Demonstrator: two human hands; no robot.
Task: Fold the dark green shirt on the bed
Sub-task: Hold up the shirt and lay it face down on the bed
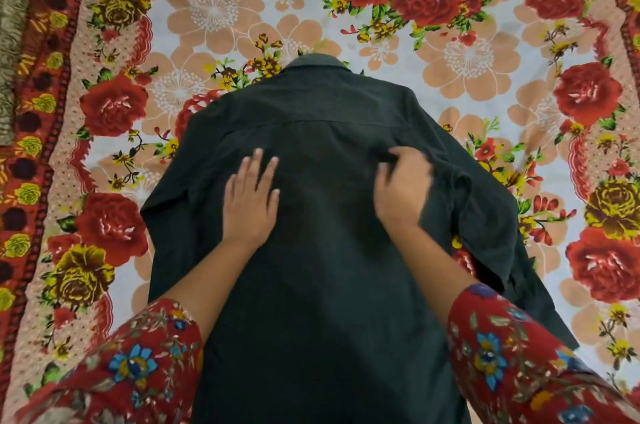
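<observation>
Olive patterned cloth (12, 52) at left edge

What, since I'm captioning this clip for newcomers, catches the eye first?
A dark green shirt lies back up in the middle, collar at the far end, on a loud red-and-yellow floral bedsheet. The left hand presses flat on its back; the right hand, blurred, is on the cloth beside it.

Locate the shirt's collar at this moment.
Head view: the collar lies upper centre, at the far end of the dark green shirt, against the floral bedsheet.
</observation>
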